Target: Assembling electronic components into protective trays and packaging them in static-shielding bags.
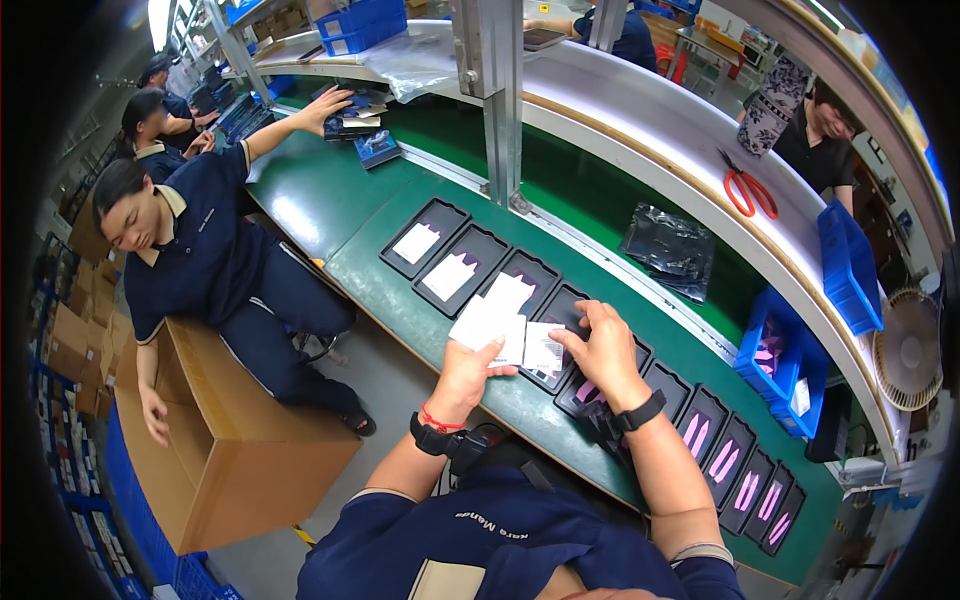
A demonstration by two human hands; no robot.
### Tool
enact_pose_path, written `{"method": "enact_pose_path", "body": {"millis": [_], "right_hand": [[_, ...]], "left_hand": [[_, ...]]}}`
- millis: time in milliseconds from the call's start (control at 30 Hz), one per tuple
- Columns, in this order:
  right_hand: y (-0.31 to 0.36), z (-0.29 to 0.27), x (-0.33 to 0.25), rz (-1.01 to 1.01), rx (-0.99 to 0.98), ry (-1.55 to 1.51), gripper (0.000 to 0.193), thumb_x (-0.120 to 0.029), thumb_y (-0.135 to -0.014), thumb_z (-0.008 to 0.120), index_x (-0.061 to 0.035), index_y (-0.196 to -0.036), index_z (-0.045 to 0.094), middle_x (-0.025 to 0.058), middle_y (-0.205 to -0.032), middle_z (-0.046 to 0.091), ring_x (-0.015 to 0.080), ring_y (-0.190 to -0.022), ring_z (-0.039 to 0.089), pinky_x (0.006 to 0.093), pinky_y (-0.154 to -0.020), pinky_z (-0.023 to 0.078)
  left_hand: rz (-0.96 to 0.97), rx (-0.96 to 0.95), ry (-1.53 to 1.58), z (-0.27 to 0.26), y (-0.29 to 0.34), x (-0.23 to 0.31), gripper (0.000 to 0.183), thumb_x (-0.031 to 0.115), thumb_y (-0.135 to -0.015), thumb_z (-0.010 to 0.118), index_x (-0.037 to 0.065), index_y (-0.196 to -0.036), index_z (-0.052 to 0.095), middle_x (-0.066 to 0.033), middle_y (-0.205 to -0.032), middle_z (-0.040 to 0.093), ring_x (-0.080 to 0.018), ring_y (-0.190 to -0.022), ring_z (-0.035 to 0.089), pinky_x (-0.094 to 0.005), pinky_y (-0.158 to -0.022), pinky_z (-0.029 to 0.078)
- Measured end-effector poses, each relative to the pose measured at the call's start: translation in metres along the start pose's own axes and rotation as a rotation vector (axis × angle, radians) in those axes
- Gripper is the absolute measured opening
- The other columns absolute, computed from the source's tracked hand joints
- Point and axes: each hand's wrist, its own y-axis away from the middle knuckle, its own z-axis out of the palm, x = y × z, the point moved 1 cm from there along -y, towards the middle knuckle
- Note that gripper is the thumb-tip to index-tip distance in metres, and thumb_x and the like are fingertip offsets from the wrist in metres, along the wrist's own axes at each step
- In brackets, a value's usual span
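Note:
My left hand (464, 376) is closed on a fanned stack of white cards (480, 322), thumb on top, above the row of black trays. Close beside the stack, a white card with a barcode (542, 348) is at the thumb of my right hand (610, 352), which grips its right edge; the fingertips behind it are partly hidden. Under my hands runs the row of shallow black trays (460, 298). White cards (417, 243) lie in the trays at the left end. Paired pink pieces (746, 490) show in the trays at the right end.
A green worktable (350, 235) carries the trays. Beyond them lie a black plastic bag (668, 250), red-handled scissors (748, 190) and blue bins (770, 345). A co-worker (190, 235) sits at the left beside a large cardboard box (255, 470), one hand on dark boxes (375, 148). A metal post (503, 130) rises behind the table.

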Motion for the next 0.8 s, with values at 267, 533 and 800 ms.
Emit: {"method": "enact_pose_path", "body": {"millis": [267, 533, 800], "right_hand": [[0.031, -0.024, 0.026, 0.343, -0.193, -0.577, 0.015, -0.013, -0.078, 0.069, 0.0017, -0.075, 0.066, 0.0078, -0.063, 0.065, 0.0084, -0.056, 0.058, 0.0242, -0.051, 0.044], [0.068, -0.040, 0.032, 0.068, 0.200, 0.007, 0.023, -0.019, -0.072, 0.074, 0.0008, -0.081, 0.064, 0.0113, -0.068, 0.063, 0.0224, -0.057, 0.062, 0.0307, -0.055, 0.048], [0.094, -0.064, 0.056, 0.523, 0.068, -0.813, 0.013, -0.008, -0.081, 0.068, 0.0019, -0.077, 0.062, 0.0018, -0.069, 0.063, 0.0033, -0.060, 0.053, 0.0198, -0.053, 0.043]], "left_hand": [[-0.149, -0.230, 0.197, 0.049, 0.003, -0.026, 0.028, 0.008, -0.088, 0.055, -0.001, -0.115, 0.052, -0.0110, -0.100, 0.062, -0.0215, -0.084, 0.064, -0.0320, -0.055, 0.057], [-0.140, -0.192, -0.073, 0.057, 0.002, -0.017, 0.031, 0.006, -0.088, 0.055, -0.002, -0.117, 0.050, -0.0158, -0.098, 0.064, -0.0246, -0.085, 0.066, -0.0284, -0.056, 0.058], [-0.260, -0.395, 0.017, 0.106, 0.015, -0.043, 0.029, 0.005, -0.087, 0.056, -0.001, -0.115, 0.053, -0.0102, -0.100, 0.063, -0.0191, -0.083, 0.065, -0.0324, -0.060, 0.058]]}}
